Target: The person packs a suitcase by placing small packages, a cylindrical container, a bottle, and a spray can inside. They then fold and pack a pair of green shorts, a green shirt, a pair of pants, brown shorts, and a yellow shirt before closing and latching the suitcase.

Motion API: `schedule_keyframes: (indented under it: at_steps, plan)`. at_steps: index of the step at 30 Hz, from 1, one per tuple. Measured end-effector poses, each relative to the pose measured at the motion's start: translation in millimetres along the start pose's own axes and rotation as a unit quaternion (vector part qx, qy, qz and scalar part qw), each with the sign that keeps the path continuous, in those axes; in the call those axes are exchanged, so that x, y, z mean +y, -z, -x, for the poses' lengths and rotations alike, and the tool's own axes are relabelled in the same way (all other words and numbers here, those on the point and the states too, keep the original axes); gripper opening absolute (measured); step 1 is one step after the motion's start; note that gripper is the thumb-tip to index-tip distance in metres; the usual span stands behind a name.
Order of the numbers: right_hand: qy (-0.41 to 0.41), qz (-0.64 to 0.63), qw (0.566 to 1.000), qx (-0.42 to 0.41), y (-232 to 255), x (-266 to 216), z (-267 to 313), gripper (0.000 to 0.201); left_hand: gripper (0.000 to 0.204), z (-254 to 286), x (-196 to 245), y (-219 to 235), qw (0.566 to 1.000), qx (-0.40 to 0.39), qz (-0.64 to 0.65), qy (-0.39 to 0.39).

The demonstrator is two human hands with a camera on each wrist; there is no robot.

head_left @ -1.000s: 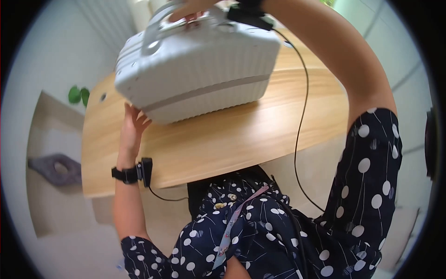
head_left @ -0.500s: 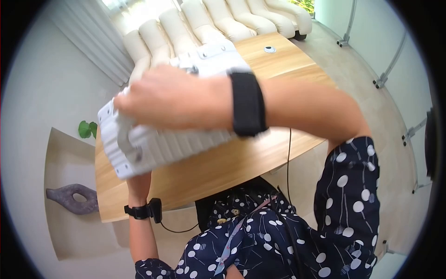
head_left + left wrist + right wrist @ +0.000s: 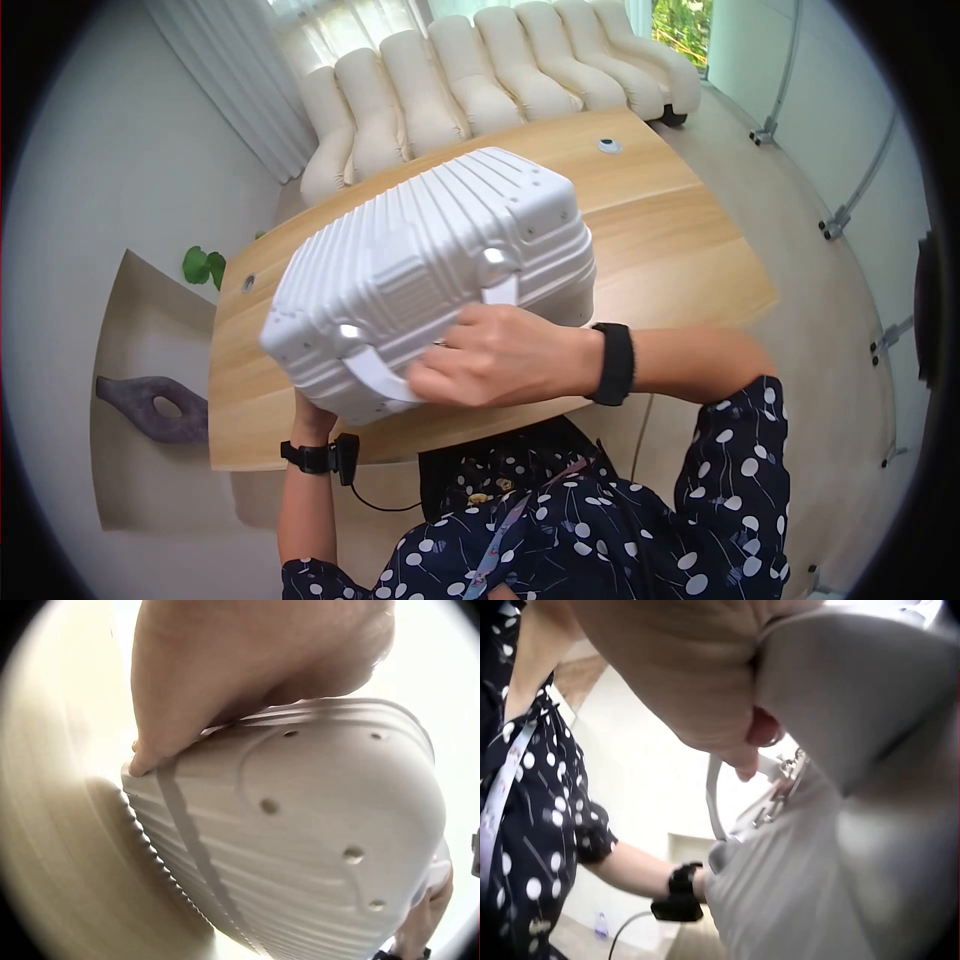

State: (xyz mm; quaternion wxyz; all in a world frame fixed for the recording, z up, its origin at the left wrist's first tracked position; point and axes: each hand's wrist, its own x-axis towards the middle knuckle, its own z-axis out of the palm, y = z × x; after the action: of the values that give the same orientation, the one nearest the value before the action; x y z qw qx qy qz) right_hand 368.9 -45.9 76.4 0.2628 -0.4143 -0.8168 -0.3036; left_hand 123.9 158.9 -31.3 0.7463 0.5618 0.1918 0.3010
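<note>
A white ribbed hard case [image 3: 400, 260] is tilted over the wooden table, its handle side facing the body. My right hand [image 3: 490, 358] has its fingers curled round the pale handle [image 3: 375, 375]; the right wrist view shows that hand [image 3: 697, 682] close above the case [image 3: 780, 877]. Under the near left corner of the case, my left hand [image 3: 312, 412] is mostly hidden in the head view. In the left wrist view the left hand [image 3: 247, 660] lies against the case's ribbed side [image 3: 315, 817], fingertips at its edge.
The wooden table [image 3: 680, 250] has a round fitting [image 3: 609, 146] near its far edge. Beyond it stands a cream sofa [image 3: 450, 75]. A grey sculpture [image 3: 160, 408] sits in a wall niche at the left, near green leaves [image 3: 203, 266]. Wheeled panels [image 3: 830, 130] line the right.
The case has come down and toward the body, turning so its handle side faces me. My right hand has moved from the far side to the near side with the handle.
</note>
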Motion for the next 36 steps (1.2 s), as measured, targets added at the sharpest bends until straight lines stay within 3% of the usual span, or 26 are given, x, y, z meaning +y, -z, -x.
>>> schedule_keyframes:
  at_steps: [3,8,10,13,19,24,26,27,29,30,32,33,35,36]
  plan:
    - [0.026,0.012,0.998,-0.05,-1.9,4.7,27.4,0.011,0.056,-4.9,-4.5,-0.6,0.999,0.011,0.024,0.023]
    - [0.03,0.013,0.991,-0.128,-3.3,9.1,46.3,0.01,0.065,-10.3,5.1,-27.9,0.997,0.029,-0.046,0.051]
    - [-0.006,0.003,0.983,-0.186,-6.2,9.2,53.1,0.01,0.07,-14.1,6.3,-31.9,0.997,0.009,-0.074,0.037]
    - [-0.012,-0.015,0.979,-0.205,-7.2,12.9,53.0,0.01,0.074,-11.9,24.9,-54.7,0.993,0.051,-0.094,0.043]
    - [-0.008,-0.071,0.981,-0.181,-15.2,7.9,37.2,0.012,0.073,-12.8,32.8,-60.4,0.988,0.118,-0.098,0.008]
    - [-0.036,-0.129,0.98,-0.148,-27.0,14.1,33.3,0.017,0.067,-21.7,23.5,-45.4,0.992,0.114,-0.053,0.0]
    - [-0.041,-0.142,0.979,-0.141,-30.2,18.2,31.6,0.015,0.06,-27.6,15.6,-40.2,0.961,0.218,-0.133,-0.103]
    - [-0.048,-0.14,0.978,-0.145,-32.9,18.8,30.5,0.015,0.06,-24.8,26.7,-47.7,0.964,0.212,-0.13,-0.099]
    - [-0.039,-0.148,0.977,-0.151,-37.9,21.1,30.9,0.017,0.048,-19.9,57.3,-64.3,0.917,0.292,-0.213,-0.17]
    - [-0.046,-0.142,0.977,-0.153,-39.4,20.1,30.5,0.017,0.048,-21.3,66.8,-70.8,0.92,0.283,-0.211,-0.169]
    - [-0.044,-0.139,0.979,-0.146,-43.4,17.7,27.1,0.019,0.033,-24.9,82.6,-83.0,0.854,0.245,-0.273,-0.368]
    - [-0.049,-0.137,0.978,-0.147,-44.4,16.1,25.8,0.019,0.033,-24.4,88.6,-93.2,0.857,0.241,-0.272,-0.367]
    - [-0.052,-0.138,0.979,-0.139,-45.1,13.5,20.9,0.02,0.022,-24.2,100.1,-115.8,0.787,0.181,-0.419,-0.416]
    - [-0.058,-0.141,0.978,-0.146,-46.1,12.8,21.7,0.019,0.022,-25.2,102.3,-128.5,0.789,0.176,-0.419,-0.413]
